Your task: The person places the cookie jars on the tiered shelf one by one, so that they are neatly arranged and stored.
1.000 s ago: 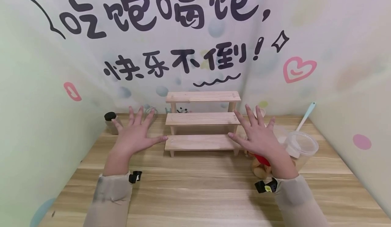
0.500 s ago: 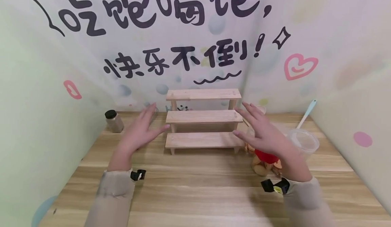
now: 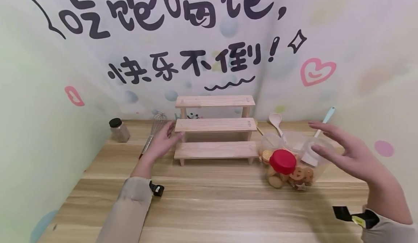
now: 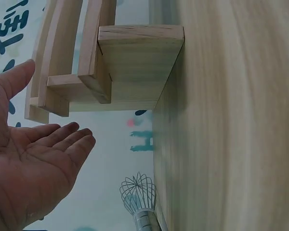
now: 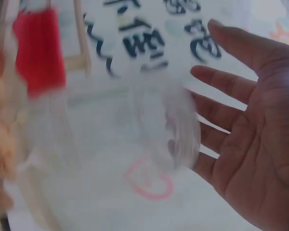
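Hovering beside the left end of the wooden rack, the left hand holds nothing, thumb and fingers apart. The rack stands mid-frame on the surface. At right, the right hand spreads empty fingers near a clear tub; contact is unclear.

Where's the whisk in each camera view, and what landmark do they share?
Head: the whisk lies left of the wooden stand, beside the left hand.
Left wrist: the whisk is at the bottom edge, near the middle, its handle cut off.
Right wrist: not in it.
Shared landmark: the black lettering, across the top in head, upper left in left wrist, top in right wrist.
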Demonstrator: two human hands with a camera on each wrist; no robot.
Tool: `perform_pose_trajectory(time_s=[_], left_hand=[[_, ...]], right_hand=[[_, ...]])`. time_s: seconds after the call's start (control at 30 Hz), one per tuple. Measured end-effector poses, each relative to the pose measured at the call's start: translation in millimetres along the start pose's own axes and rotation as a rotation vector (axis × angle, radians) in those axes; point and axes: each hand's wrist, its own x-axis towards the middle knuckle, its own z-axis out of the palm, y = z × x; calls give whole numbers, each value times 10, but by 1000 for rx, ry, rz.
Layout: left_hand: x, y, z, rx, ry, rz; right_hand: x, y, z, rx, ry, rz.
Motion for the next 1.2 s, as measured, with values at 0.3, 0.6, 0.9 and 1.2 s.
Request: perform_pose_trajectory(time_s=[0.3,0.6,0.9,1.2], left_hand=[[87,14,9,-64,20,9],[157,-49,62,-62,46,16],[154,-58,121,-109,68,7],[160,-92,125,-110,87,-14]], right_hand=[[-150,422,-119,165,-123,148],[-207,501,-106,367,-275,182],[-239,484,-19,333,-311,258],[-223,434,-61,216,-160,233]])
